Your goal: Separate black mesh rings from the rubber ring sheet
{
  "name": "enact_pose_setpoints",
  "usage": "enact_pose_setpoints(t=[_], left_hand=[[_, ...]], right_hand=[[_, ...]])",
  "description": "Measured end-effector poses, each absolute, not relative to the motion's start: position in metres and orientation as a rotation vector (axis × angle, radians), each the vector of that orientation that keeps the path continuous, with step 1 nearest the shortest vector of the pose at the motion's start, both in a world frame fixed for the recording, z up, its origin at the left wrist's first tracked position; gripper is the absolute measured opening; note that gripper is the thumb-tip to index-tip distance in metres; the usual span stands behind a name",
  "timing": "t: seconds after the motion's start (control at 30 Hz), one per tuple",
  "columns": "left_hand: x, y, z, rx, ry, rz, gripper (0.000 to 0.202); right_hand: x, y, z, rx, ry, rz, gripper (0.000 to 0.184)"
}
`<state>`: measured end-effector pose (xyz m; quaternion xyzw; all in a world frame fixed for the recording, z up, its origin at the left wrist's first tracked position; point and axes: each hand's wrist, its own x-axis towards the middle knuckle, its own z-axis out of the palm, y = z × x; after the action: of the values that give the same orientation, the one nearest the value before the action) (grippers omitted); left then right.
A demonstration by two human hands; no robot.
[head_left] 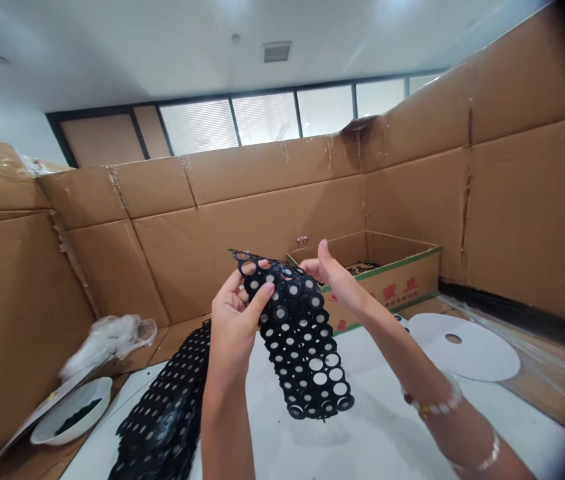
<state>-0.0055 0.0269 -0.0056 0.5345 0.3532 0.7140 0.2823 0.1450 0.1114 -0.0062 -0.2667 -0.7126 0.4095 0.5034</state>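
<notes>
A black perforated sheet full of round holes hangs in the air in front of me, its lower end dangling over the white tabletop. My left hand pinches its upper left edge, thumb and fingers closed on it. My right hand grips the sheet's upper right corner, fingers closed. A pile of similar black perforated sheets lies on the table below my left forearm.
An open cardboard box with dark parts inside stands behind the hands. A white disc with a centre hole lies at the right. A white bowl and a crumpled plastic bag sit at the left. Cardboard walls enclose the table.
</notes>
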Motion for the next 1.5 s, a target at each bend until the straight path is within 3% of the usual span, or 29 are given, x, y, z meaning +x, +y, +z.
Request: enact_pose_setpoints(t=[0.13,0.27,0.73,0.9,1.27,1.5], left_hand=[[0.003,0.012,0.002,1.411,0.844,1.903,0.037],[0.009,0.001,0.008,1.409,0.751,1.883,0.042],[0.004,-0.01,0.015,1.407,0.845,1.982,0.027],[0.003,-0.004,0.015,1.208,0.784,2.059,0.035],[0.004,-0.006,0.01,1.328,0.772,1.824,0.028],[0.008,0.003,0.003,1.59,0.849,1.62,0.034]], right_hand=[[0.17,0.071,-0.006,-0.16,-1.845,1.308,0.049],[0.174,0.064,-0.004,-0.214,-1.662,1.292,0.027],[0.179,0.059,-0.005,-0.236,-1.615,1.122,0.02],[0.176,0.058,-0.004,-0.209,-1.603,1.191,0.021],[0.173,0.057,-0.006,-0.206,-1.53,1.231,0.022],[0.16,0.053,-0.009,-0.191,-1.391,1.131,0.018]])
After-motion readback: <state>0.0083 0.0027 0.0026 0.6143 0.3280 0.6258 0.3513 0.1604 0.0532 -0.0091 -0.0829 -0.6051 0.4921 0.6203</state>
